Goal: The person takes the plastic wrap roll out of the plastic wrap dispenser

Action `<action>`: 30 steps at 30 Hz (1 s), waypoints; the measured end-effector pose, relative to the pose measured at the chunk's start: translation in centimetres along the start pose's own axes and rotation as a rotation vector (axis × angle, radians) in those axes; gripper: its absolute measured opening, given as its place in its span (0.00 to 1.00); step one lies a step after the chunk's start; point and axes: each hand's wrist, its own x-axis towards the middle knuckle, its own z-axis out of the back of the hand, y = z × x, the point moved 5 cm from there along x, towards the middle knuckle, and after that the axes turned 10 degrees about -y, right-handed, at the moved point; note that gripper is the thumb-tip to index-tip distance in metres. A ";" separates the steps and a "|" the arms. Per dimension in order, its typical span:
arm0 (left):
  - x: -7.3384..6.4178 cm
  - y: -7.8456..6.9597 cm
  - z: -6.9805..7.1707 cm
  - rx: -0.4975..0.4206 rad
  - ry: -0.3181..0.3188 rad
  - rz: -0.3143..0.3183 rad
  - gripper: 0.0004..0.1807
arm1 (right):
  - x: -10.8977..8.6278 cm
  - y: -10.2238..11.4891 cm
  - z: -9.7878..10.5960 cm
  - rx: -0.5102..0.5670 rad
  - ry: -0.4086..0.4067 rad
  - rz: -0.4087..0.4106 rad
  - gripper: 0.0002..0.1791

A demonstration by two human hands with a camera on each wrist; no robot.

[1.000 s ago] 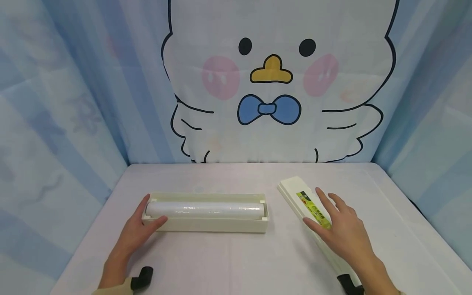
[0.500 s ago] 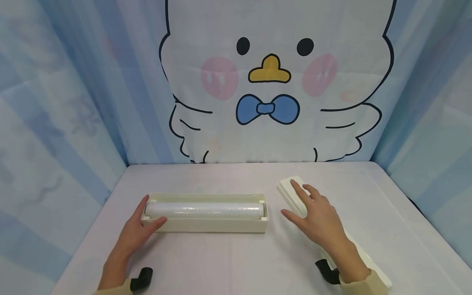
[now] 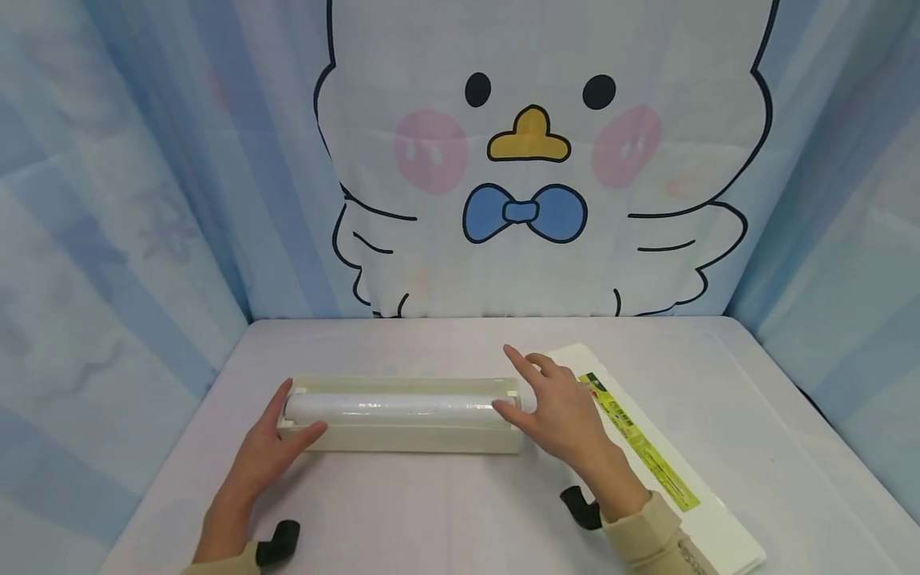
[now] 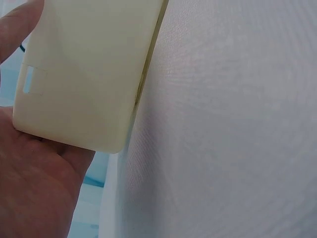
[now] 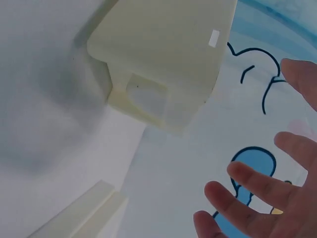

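A cream cling film box lies lengthwise on the table, its top off, with a shiny roll of cling film inside. My left hand holds the box's left end, thumb at the front wall and fingers around the end. The left wrist view shows the box wall between thumb and palm. At the right end, my right hand hovers with fingers spread. In the right wrist view those fingers stand apart from the box end.
To the right, a long cream lid with a yellow-green label lies slantwise on the white-covered table, partly behind my right forearm. A blue curtain with a cartoon bird hangs behind the table.
My right hand has moved left, from above the lid to the box's right end, uncovering the label. My left hand, the box and the lid have stayed put.
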 end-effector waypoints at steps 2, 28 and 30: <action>0.0 0.0 0.0 -0.002 0.002 0.002 0.59 | 0.2 0.5 -0.4 0.009 -0.001 0.021 0.42; 0.0 0.1 0.1 -0.023 0.003 0.008 0.59 | 1.0 4.1 -2.9 0.081 0.105 0.139 0.36; -0.1 0.1 0.1 -0.018 0.001 0.008 0.59 | 1.0 4.3 -3.1 0.081 0.112 0.150 0.35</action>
